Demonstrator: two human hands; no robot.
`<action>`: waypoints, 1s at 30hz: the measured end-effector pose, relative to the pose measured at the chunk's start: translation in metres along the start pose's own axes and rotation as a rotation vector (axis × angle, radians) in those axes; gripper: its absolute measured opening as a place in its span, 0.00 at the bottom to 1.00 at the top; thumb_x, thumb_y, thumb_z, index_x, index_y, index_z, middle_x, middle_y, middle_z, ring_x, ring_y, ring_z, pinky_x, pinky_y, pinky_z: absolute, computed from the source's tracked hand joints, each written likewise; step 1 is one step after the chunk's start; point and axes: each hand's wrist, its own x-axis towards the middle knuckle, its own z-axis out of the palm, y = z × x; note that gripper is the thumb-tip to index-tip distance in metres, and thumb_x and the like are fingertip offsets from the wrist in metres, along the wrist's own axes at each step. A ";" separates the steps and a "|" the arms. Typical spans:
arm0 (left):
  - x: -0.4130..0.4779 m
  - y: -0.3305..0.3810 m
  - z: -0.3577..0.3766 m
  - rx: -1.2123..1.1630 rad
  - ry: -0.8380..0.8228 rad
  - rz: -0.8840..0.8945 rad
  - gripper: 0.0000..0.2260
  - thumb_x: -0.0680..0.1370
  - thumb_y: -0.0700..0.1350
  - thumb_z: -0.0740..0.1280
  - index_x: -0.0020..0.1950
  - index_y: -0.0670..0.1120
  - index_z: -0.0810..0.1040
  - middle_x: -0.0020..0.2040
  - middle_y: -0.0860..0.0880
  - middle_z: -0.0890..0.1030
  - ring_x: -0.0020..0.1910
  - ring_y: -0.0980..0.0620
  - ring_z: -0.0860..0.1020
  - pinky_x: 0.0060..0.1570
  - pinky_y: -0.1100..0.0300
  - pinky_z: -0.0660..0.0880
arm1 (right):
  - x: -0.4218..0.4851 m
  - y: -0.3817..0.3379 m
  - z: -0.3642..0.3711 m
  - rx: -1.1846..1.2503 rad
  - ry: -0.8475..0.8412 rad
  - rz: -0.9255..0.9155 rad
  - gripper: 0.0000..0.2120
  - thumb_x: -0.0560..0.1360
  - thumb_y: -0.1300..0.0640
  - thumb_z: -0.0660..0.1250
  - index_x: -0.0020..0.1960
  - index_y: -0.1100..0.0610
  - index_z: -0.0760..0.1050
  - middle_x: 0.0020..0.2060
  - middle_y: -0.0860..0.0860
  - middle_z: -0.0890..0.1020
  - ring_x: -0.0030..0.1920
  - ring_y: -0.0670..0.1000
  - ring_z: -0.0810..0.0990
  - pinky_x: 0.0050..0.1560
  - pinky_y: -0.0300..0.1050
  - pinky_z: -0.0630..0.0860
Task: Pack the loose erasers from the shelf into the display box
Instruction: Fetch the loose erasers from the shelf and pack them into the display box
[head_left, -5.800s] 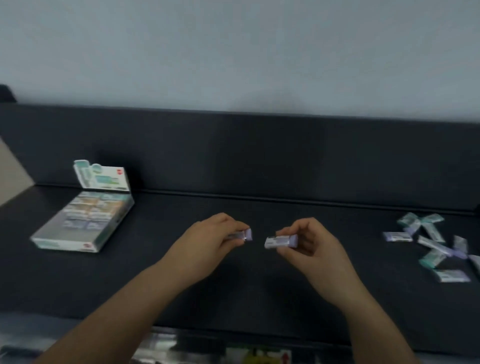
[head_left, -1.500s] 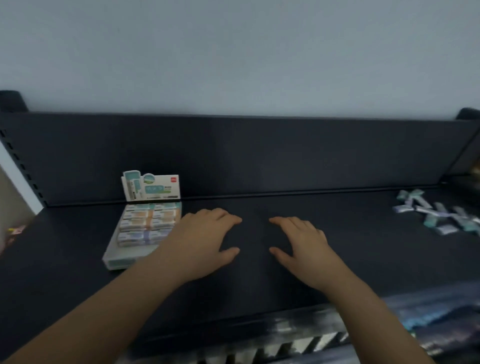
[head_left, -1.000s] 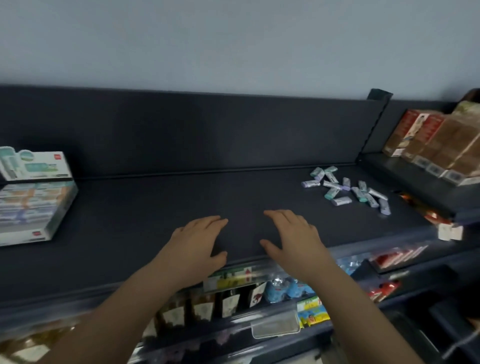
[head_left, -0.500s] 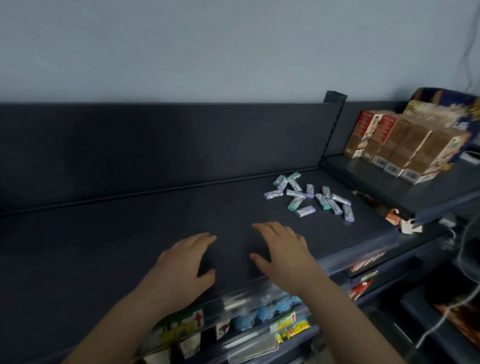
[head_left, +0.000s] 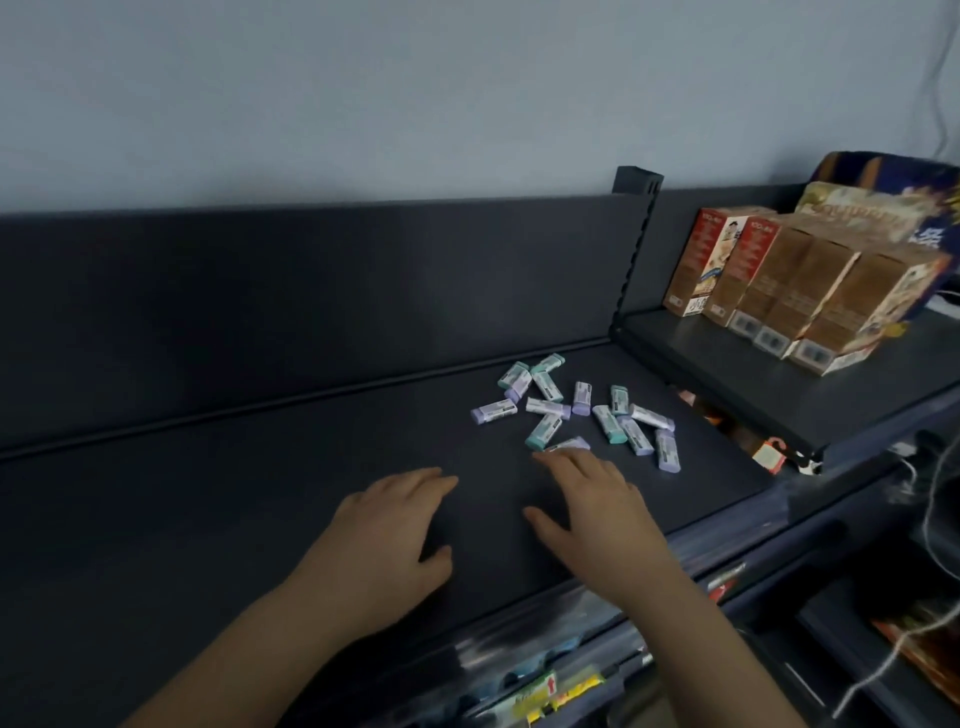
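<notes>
Both hands are flat over the dark shelf (head_left: 260, 493), fingers spread and holding nothing. The left hand (head_left: 387, 525) is nearer the front edge. The fingertips of the right hand (head_left: 587, 499) are at the nearest purple eraser (head_left: 569, 445). The loose erasers (head_left: 576, 410), purple and green, lie scattered just beyond, nothing lying between. On a higher shelf, far right, stand brown cartons (head_left: 789, 296).

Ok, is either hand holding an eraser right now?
No, the left hand and right hand are both spread flat over the shelf, fingers straight, gripping none of the loose erasers.
</notes>
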 end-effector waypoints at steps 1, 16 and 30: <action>0.007 0.009 0.004 0.003 0.001 0.001 0.29 0.78 0.56 0.60 0.77 0.58 0.53 0.77 0.59 0.54 0.75 0.58 0.54 0.73 0.56 0.54 | 0.002 0.013 -0.001 -0.007 0.005 0.018 0.26 0.77 0.41 0.60 0.73 0.45 0.60 0.69 0.43 0.65 0.68 0.51 0.65 0.64 0.52 0.69; 0.140 0.106 0.043 0.120 0.042 -0.026 0.24 0.77 0.54 0.63 0.73 0.56 0.64 0.68 0.56 0.68 0.65 0.52 0.68 0.63 0.54 0.68 | 0.038 0.159 -0.033 -0.086 -0.040 0.140 0.28 0.74 0.34 0.59 0.70 0.45 0.65 0.62 0.49 0.73 0.60 0.56 0.71 0.58 0.52 0.73; 0.129 0.102 0.050 -0.030 0.140 -0.075 0.12 0.79 0.49 0.63 0.62 0.57 0.74 0.57 0.60 0.75 0.55 0.59 0.74 0.54 0.64 0.71 | 0.052 0.187 -0.052 -0.016 -0.216 -0.295 0.11 0.76 0.45 0.66 0.56 0.46 0.73 0.55 0.41 0.69 0.58 0.47 0.67 0.57 0.41 0.69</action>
